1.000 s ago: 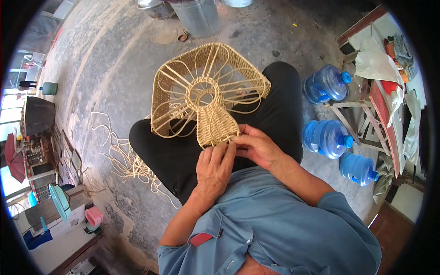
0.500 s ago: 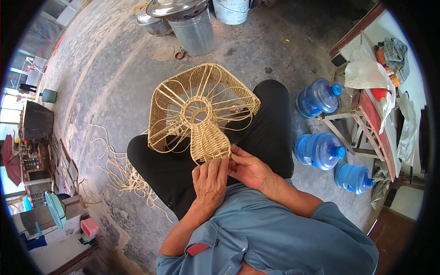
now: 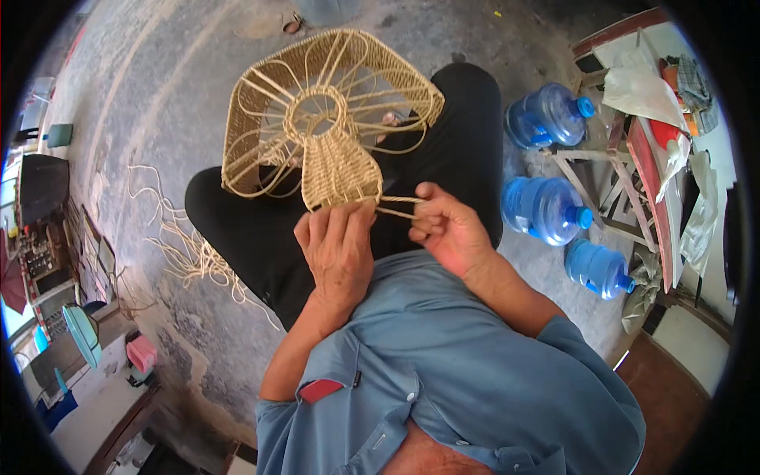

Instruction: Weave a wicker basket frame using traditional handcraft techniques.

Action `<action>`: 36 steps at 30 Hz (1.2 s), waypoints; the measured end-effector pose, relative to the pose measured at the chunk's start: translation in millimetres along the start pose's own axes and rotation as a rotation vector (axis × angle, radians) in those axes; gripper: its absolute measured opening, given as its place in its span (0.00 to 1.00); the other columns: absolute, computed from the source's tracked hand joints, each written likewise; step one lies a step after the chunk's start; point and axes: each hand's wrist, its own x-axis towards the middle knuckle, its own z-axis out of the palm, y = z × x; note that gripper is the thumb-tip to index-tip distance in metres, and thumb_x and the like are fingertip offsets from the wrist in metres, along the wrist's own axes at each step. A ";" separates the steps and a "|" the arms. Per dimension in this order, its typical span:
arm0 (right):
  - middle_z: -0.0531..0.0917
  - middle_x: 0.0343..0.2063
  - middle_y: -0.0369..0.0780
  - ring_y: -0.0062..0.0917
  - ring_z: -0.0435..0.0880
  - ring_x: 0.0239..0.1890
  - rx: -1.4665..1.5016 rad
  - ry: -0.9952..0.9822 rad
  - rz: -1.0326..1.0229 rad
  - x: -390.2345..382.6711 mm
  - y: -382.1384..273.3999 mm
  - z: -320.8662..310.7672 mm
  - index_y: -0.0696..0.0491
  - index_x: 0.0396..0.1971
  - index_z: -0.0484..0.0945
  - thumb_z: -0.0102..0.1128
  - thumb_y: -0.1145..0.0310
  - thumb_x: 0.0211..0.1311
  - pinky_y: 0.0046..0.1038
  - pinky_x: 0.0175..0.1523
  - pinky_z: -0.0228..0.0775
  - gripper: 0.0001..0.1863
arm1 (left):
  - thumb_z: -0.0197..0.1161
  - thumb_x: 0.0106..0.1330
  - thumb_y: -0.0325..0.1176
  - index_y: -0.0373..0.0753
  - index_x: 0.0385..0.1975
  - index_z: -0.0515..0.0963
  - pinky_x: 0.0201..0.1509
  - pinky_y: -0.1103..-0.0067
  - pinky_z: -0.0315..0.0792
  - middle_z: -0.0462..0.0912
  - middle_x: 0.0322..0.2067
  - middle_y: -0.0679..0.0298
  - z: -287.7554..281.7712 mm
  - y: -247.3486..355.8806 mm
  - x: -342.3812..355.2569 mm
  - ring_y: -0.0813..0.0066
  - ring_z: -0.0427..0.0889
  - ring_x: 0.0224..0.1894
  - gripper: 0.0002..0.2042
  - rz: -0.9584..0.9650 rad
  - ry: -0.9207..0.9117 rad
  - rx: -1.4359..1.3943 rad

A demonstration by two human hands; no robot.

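Observation:
A woven straw basket [image 3: 245, 107], with an open frame of looped spokes around a central ring [image 3: 317, 111], rests across my lap. From the ring a tightly woven tapered section [image 3: 336, 170] extends toward me. My left hand [image 3: 336, 245] grips that section's near end, fingers curled over its edge. My right hand [image 3: 451, 229] is closed on a straw cord [image 3: 400, 202], drawn out rightward from the same edge in a taut loop.
Loose cord [image 3: 210, 265] lies on the concrete floor [image 3: 158, 332] at left. Three blue water bottles [image 3: 542, 207] stand at right beside a wooden stand [image 3: 641, 178] piled with sheets and cloth. A cluttered bench [image 3: 95, 404] and green bucket [image 3: 59, 134] are at far left; containers [image 3: 324, 9] are behind.
My right hand has moved away from the woven edge to the right, drawing cord out. My left hand stays at that edge. The whole view has shifted.

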 end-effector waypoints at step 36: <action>0.61 0.15 0.26 0.12 0.53 0.12 -0.273 1.165 -0.831 -151.7 -174.7 -236.6 0.44 0.22 0.69 0.63 0.71 0.58 0.22 0.17 0.39 0.11 | 0.77 0.61 0.36 0.47 0.40 0.84 0.57 0.67 0.66 0.82 0.39 0.69 -7.6 -7.5 3.8 0.63 0.78 0.46 0.10 -0.116 0.043 -0.095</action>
